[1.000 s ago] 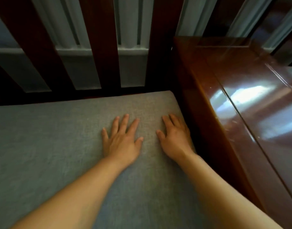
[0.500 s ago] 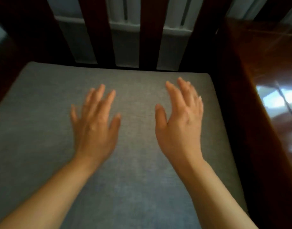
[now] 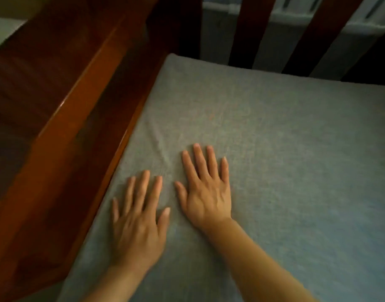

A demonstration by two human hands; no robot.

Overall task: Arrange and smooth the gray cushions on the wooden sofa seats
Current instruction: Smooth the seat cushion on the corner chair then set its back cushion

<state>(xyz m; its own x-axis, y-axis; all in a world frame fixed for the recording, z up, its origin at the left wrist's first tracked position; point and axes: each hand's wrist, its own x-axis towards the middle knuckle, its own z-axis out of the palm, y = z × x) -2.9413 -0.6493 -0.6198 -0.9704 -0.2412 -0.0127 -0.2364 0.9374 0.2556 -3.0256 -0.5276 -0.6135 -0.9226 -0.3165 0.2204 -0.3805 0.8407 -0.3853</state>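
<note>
Gray cloth fills most of your view: the cushion point(image 3: 274, 160) lies flat on the sofa seat, its left edge tucked close against the wooden armrest point(image 3: 56, 131) and its far edge up near the back slats point(image 3: 250, 29). Your left hand point(image 3: 137, 227) and right hand point(image 3: 206, 197) both rest palm down on it near that left edge, fingers straight and spread, holding nothing. By the look of it the cushion is already seated, and the wide right part reads smooth. What seems left is the small cluster of creases point(image 3: 165, 149) just ahead of your fingertips, running toward the armrest; you would likely need to press them out toward the edge. Only this one seat shows, so you cannot tell how the other cushions stand. The armrest hems you in on the left, leaving little room there to sweep cloth outward.
</note>
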